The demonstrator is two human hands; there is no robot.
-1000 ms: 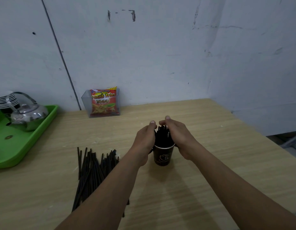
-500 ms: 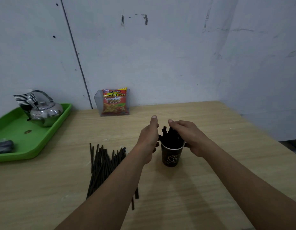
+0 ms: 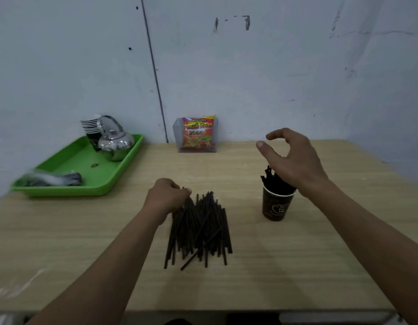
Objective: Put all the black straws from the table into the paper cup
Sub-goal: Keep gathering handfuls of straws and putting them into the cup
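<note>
Straws: black straws [image 3: 199,227] lie in a loose fanned pile on the counter [image 3: 297,266], front of centre; a further bunch already stands in the paper cup [image 3: 275,205].
Handling: probably very light, thin, stiff plastic; smooth, so likely to roll and slip out of a loose bundle.
Hold point: best pinched as a small bunch near the far ends, where the tips lie together.
Left hand: left hand [image 3: 167,197] rests on the far left end of the pile, fingers [image 3: 188,190] curled down onto the tips; a firm grip cannot be told.
Right hand: right hand [image 3: 294,160] hovers above and just behind the cup, fingers spread, holding nothing.
Cup: dark brown printed paper, tapered, upright, well right of the pile; light, so may tip if nudged.
Counter: pale wood grain, matte.
Other: glossy green tray [image 3: 69,181] holding a shiny metal kettle [image 3: 115,144]; snack packet [image 3: 198,134] in a clear holder by the wall.
</note>
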